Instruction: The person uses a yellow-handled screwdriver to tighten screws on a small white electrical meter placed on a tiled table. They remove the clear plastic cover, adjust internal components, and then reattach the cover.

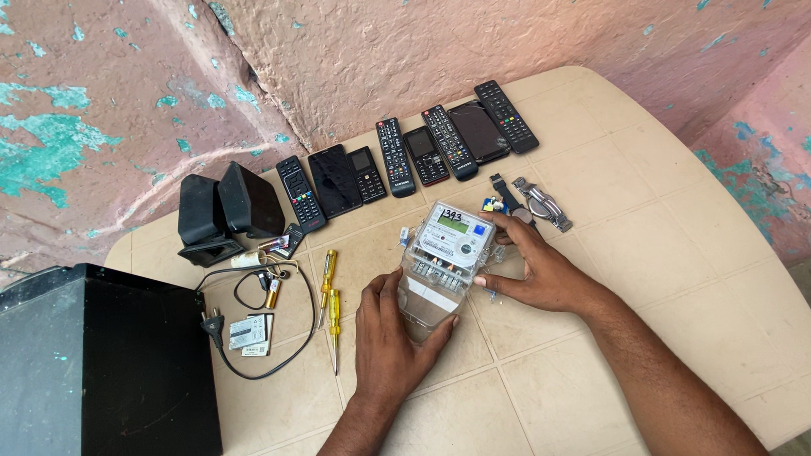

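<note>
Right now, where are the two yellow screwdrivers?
In the head view, the two yellow screwdrivers lie on the beige table, just left of the left hand, right of the black cable.

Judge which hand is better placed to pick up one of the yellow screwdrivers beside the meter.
Probably the left hand: it grips the near end of the clear-cased meter, right beside the yellow screwdrivers. The right hand holds the meter's far side, away from them.
</note>
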